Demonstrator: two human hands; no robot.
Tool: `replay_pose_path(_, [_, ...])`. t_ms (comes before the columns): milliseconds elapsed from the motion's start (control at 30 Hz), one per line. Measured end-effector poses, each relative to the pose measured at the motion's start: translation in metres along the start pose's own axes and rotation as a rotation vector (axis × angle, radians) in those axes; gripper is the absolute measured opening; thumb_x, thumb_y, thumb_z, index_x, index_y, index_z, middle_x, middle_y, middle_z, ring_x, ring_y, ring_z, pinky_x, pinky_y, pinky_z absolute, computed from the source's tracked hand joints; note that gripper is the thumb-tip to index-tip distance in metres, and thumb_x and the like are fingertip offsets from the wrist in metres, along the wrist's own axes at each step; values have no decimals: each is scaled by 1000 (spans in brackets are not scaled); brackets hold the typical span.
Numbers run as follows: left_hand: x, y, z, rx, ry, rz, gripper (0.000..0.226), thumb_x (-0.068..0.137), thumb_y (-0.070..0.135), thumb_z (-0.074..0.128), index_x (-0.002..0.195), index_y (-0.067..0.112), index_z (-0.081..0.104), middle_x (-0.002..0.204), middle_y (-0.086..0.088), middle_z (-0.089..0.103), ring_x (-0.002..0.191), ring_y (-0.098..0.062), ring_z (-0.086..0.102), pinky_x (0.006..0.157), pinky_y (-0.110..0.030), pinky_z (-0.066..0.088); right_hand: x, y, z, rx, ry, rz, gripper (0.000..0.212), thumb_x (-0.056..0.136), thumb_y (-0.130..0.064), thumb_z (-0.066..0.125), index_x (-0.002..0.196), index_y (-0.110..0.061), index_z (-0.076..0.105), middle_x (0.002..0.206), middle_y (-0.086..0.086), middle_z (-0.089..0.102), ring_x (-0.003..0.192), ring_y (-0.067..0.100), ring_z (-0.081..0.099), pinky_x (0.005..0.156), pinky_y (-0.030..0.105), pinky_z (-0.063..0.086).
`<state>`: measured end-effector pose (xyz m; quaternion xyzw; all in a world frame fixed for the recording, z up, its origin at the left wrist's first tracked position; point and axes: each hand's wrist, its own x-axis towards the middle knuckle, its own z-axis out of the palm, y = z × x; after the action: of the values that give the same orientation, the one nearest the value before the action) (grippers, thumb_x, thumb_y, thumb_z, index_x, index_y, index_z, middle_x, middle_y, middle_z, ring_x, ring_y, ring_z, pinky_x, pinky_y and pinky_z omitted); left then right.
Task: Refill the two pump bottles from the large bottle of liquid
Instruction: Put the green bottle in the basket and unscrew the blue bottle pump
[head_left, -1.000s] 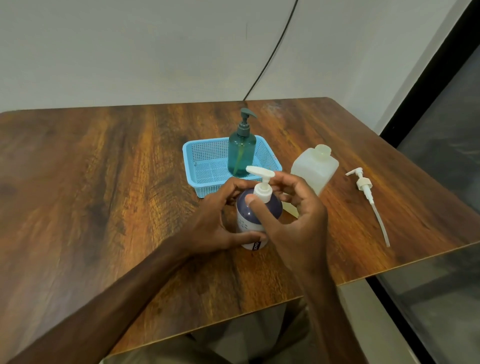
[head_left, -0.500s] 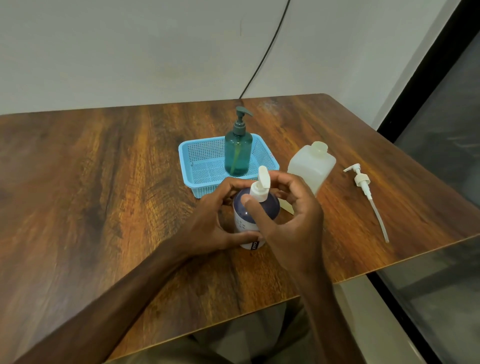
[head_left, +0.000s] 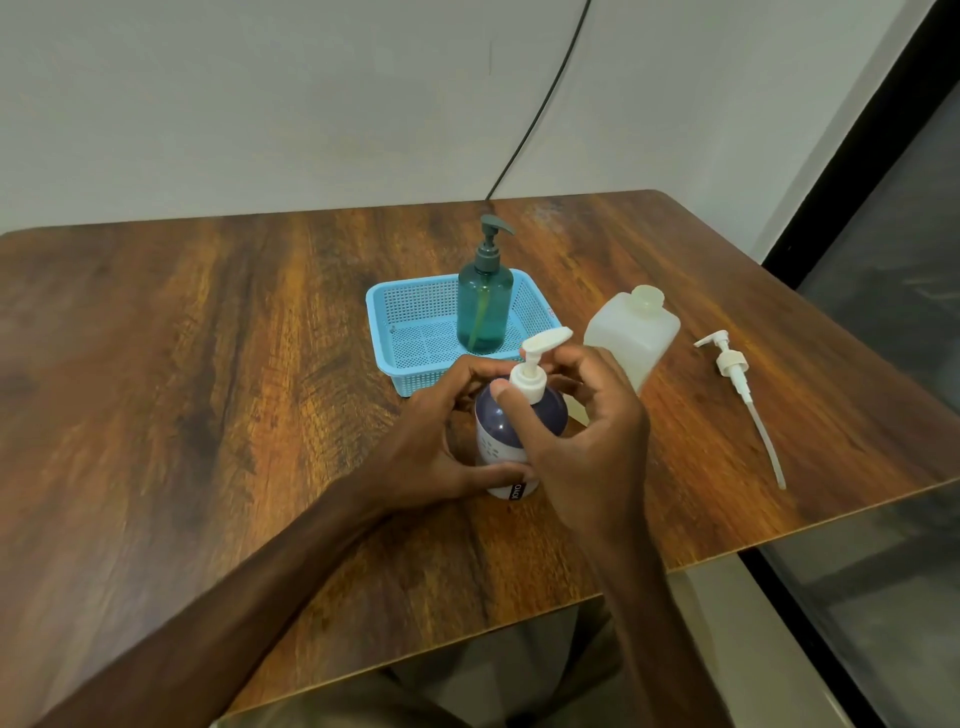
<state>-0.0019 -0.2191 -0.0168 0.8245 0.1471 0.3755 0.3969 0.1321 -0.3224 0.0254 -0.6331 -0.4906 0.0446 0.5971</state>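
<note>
A dark blue and white pump bottle stands upright on the wooden table. My left hand grips its body from the left. My right hand pinches the white pump collar, and the nozzle points to the right. A teal pump bottle stands in a light blue basket behind. The large translucent white bottle stands open just right of my right hand. Its white pump with a long tube lies on the table further right.
A black cable runs down the wall behind the table. The table's right and front edges are close to the loose pump. Dark glass panels stand to the right.
The white pump head has turned under my right hand's fingers; its nozzle now points right. My left hand keeps holding the bottle in place.
</note>
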Motion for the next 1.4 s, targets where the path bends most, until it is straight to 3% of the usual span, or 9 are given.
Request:
replay_pose_path(200, [-1, 0, 1, 13, 1, -2, 84, 74, 25, 96, 141, 34, 47, 140, 28, 58, 131, -2, 59, 102, -12, 48, 1, 3, -8, 181, -102, 59, 41, 85, -27, 72, 124, -31, 60, 122, -15, 67, 115, 9, 65, 84, 33, 62])
replay_pose_path(333, [0, -2, 1, 2, -4, 3, 80, 75, 23, 96, 141, 23, 50, 139, 24, 59, 131, -6, 60, 101, -15, 50, 1, 2, -7, 125, -65, 48, 45, 78, -35, 80, 118, -27, 61, 118, -16, 66, 112, 7, 64, 84, 20, 59])
replay_pose_path(600, [0, 3, 1, 10, -1, 5, 82, 75, 27, 93, 141, 38, 45, 139, 32, 57, 130, 4, 58, 100, -8, 47, -2, 2, -5, 95, -70, 24, 37, 84, -32, 70, 120, -29, 61, 118, -18, 66, 112, 4, 64, 86, 27, 60])
replay_pose_path(733, [0, 2, 1, 6, -1, -6, 81, 76, 20, 95, 141, 31, 48, 139, 26, 59, 131, -3, 60, 102, -13, 49, -1, 1, -3, 38, -50, -20, 46, 79, -42, 78, 119, -26, 62, 116, -19, 65, 110, 1, 61, 83, 10, 54])
replay_pose_path(833, [0, -2, 1, -9, -6, -9, 82, 75, 15, 96, 142, 21, 50, 140, 23, 59, 133, -7, 60, 103, -16, 50, 2, 2, -4, -4, -30, -39, 42, 79, -42, 80, 113, -22, 65, 111, -16, 67, 105, 2, 63, 81, 11, 55])
replay_pose_path(967, [-1, -6, -1, -6, -10, -6, 83, 74, 14, 97, 143, 13, 51, 140, 18, 60, 132, -11, 61, 102, -19, 52, 1, 1, -4, -5, -52, -57, 37, 81, -38, 75, 114, -36, 60, 110, -39, 56, 107, -11, 59, 82, 5, 51])
replay_pose_path(1100, [-1, -3, 0, -15, -3, -20, 81, 75, 18, 96, 143, 15, 50, 140, 17, 60, 133, -11, 60, 103, -19, 51, -2, -2, -4, 34, -65, -32, 43, 79, -41, 74, 119, -37, 58, 110, -42, 52, 108, -18, 56, 77, -3, 43])
replay_pose_path(1300, [0, 1, 1, -17, -15, -33, 84, 75, 16, 96, 142, 29, 48, 141, 28, 58, 133, -1, 58, 102, -12, 49, 0, -4, -5, -29, 6, 9, 44, 77, -47, 80, 113, -31, 62, 112, -23, 65, 104, 0, 64, 83, 20, 59])
replay_pose_path(1400, [-1, -1, 1, -21, -16, -41, 83, 75, 15, 96, 142, 23, 49, 141, 25, 59, 132, -4, 59, 101, -13, 50, 0, -2, -6, 4, -32, -3, 39, 80, -32, 80, 115, -22, 66, 111, -18, 67, 106, 2, 64, 81, 15, 57])
